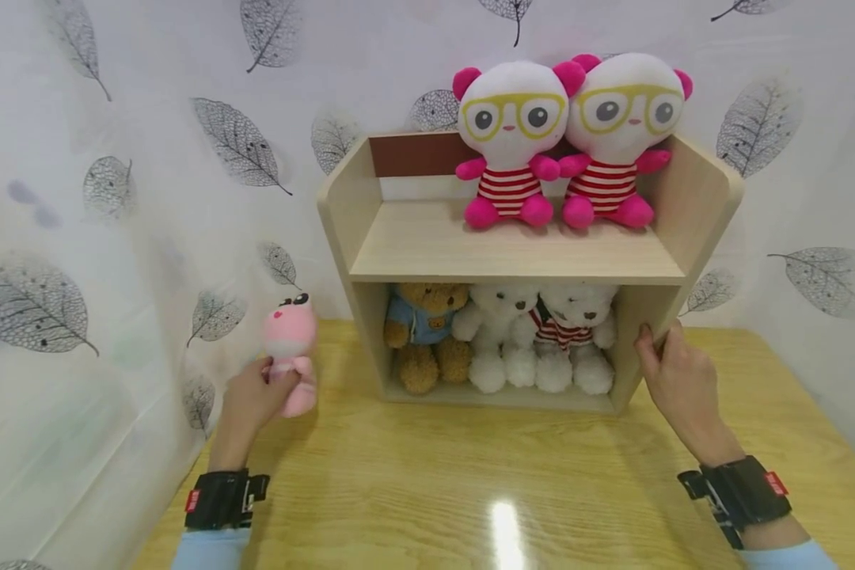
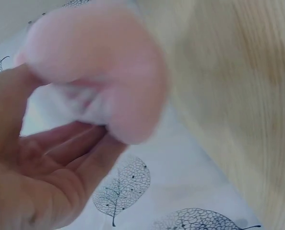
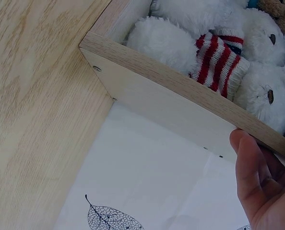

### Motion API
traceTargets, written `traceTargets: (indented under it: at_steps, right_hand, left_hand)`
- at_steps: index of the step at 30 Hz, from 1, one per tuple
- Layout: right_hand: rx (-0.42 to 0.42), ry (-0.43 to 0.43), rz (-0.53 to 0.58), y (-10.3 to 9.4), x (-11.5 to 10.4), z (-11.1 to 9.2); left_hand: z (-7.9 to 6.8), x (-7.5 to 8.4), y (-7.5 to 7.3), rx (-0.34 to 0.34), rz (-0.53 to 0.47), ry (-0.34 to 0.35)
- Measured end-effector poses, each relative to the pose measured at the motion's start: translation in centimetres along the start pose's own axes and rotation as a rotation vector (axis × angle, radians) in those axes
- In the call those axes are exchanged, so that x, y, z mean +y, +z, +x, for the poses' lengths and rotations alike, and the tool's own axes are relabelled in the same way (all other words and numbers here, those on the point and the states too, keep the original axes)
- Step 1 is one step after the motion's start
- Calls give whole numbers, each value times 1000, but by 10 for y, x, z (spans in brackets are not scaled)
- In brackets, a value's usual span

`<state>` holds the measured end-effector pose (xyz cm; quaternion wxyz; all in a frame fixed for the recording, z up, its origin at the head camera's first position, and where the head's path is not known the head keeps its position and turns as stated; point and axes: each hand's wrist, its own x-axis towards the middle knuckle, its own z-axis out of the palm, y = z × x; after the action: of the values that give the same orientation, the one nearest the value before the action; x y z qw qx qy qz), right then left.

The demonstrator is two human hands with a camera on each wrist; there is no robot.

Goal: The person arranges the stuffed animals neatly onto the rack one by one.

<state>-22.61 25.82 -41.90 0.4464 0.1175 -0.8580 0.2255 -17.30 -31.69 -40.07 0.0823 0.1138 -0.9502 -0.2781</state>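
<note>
A pink plush toy (image 1: 290,328) with dark eyes on top of its head is held upright by my left hand (image 1: 252,400), left of the shelf. In the left wrist view the thumb and fingers wrap the plush's pink body (image 2: 133,86), slightly blurred. My right hand (image 1: 684,388) grips the front edge of the right side panel of the small wooden shelf (image 1: 520,253). Fingers lie along the panel's outer face in the right wrist view, where the hand (image 3: 262,182) shows at the lower right.
Two panda plushes with yellow glasses (image 1: 507,119) sit on the upper shelf. Below are a brown bear in blue (image 1: 427,332), a white bear (image 1: 492,332) and another white bear with a striped scarf (image 1: 584,340). The wooden table (image 1: 427,475) meets a leaf-patterned cloth wall (image 1: 150,237).
</note>
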Motion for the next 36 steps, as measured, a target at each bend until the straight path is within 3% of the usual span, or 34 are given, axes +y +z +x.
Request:
traceTargets:
  at_steps: [7,11,14,19,23,27,31,36]
  right_hand:
    - [9,-7,-7,1,-1,0]
    - [2,-1,-8,1,0,-1]
    - [-19,11,-3,1,0,0]
    - [-30,22,-1,0,-1,1]
    - [-35,29,-6,-1,-2,1]
    - [-33,41,-6,-2,-3,1]
    - [-34,50,-7,-1,-3,0]
    - [-33,31,-10,-1,-1,-1]
  left_hand:
    - [-1,1,6,244,-268,-61]
    - [0,7,7,299,-433,-83]
    - [0,14,6,326,-602,-60]
    - [-1,25,3,409,-892,68]
    - [-5,34,0,469,-1042,174]
    - [-10,45,-4,486,-1178,287]
    - [-17,56,-9,469,-1254,415]
    - [-25,71,-17,430,-1254,571]
